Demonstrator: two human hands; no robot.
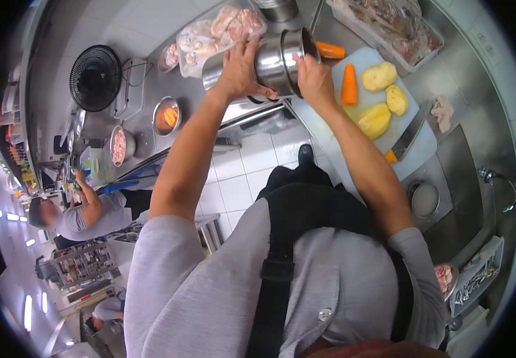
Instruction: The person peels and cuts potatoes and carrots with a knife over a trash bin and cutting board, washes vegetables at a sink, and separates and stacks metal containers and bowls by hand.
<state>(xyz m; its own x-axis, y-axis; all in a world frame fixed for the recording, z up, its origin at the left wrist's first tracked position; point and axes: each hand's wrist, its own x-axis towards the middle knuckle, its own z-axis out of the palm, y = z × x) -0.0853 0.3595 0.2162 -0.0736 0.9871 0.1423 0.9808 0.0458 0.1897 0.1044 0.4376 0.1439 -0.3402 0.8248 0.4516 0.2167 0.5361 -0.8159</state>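
Note:
A shiny steel pot (269, 62) lies tilted on its side at the counter edge, with a second steel pot (292, 53) that seems nested in its mouth. Fingers spread around the first pot's wall, my left hand (240, 74) holds it. My right hand (316, 82) is closed on the rim of the second pot. Right beside it is a pale cutting board (362, 59) bearing a peeled carrot (349, 85), another carrot (331, 50), several peeled potatoes (379, 76) and a large knife (410, 134). The insides of the pots are hidden.
Behind the pots sits a plastic tub of raw chicken (234, 27); another tub of bagged meat (398, 33) stands far right. Bowls with carrot pieces (168, 116) and chopped meat (120, 146) line the left counter. A co-worker (91, 209) stands at left. A faucet (500, 182) is at right.

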